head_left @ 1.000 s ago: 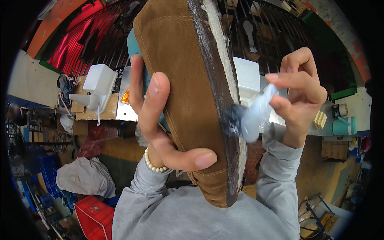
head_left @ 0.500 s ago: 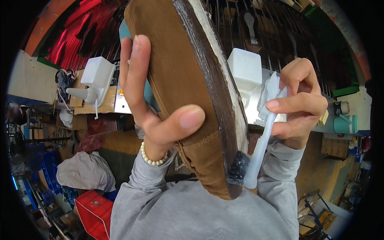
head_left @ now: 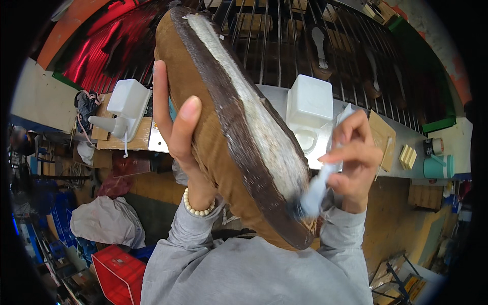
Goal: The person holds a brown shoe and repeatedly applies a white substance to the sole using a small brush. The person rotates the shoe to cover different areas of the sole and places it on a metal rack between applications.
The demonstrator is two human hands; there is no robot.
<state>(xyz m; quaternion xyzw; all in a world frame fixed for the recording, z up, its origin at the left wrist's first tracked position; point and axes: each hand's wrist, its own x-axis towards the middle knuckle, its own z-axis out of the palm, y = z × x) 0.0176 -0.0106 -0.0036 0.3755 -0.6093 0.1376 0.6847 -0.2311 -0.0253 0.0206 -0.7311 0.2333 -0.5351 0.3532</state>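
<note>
A brown suede shoe (head_left: 203,122) is tilted up before me, its pale sole facing me. A dark brown, wet-looking band (head_left: 239,147) runs round the sole's edge. My left hand (head_left: 185,137) holds it from the left side, thumb and fingers along the brown upper. My right hand (head_left: 356,157) is closed on the pale handle of a brush (head_left: 312,195), blurred by motion. Its dark bristles meet the sole near the end closest to me. Whitish crumpled stuff sits around the handle by my fingers.
Behind the shoe is a metal bar rack (head_left: 345,46) holding several shoes. On the bench stand a white square container (head_left: 310,99), a white bottle with a nozzle (head_left: 127,101) and a teal cup (head_left: 438,166). A red crate (head_left: 119,272) lies at lower left.
The shoe has turned, so more of its pale sole shows. My right hand has moved left and down, and the brush has shifted from the dark side band onto the sole.
</note>
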